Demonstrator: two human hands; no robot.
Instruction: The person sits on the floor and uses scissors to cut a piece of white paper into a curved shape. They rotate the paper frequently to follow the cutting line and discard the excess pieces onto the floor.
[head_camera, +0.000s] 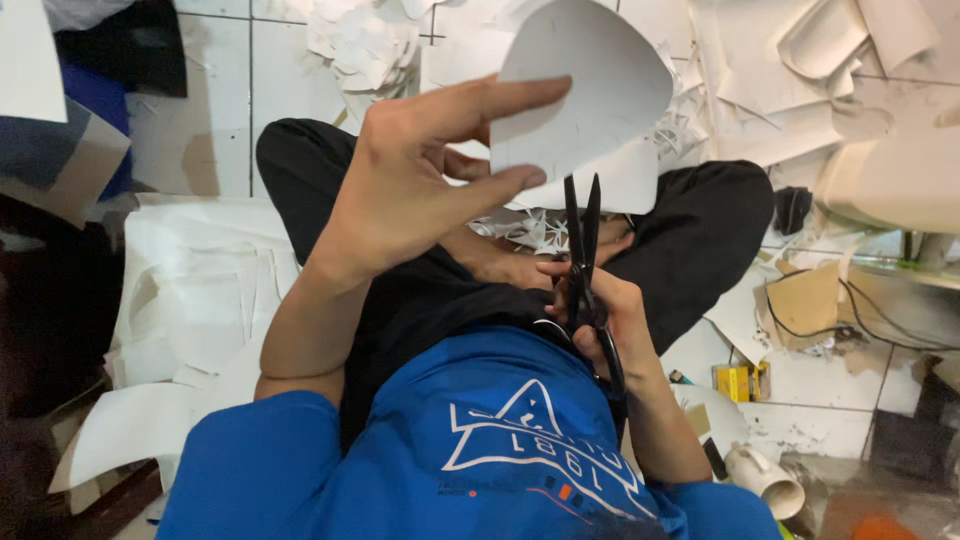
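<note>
My left hand (420, 175) is raised in front of me and pinches a curved white sheet piece (585, 85) between thumb and fingers. My right hand (600, 315) sits lower, over my lap, gripping black scissors (582, 235) by the handles. The blades point up, nearly closed, with their tips touching the lower edge of the white piece. Small white offcuts (525, 230) lie on my crossed legs in black trousers.
White sheet scraps and curled offcuts (365, 45) cover the tiled floor ahead and to the right. A stack of white sheets (200, 290) lies at my left. A small yellow box (735, 382), a black cable (860, 320) and a white roll (765, 478) lie at the right.
</note>
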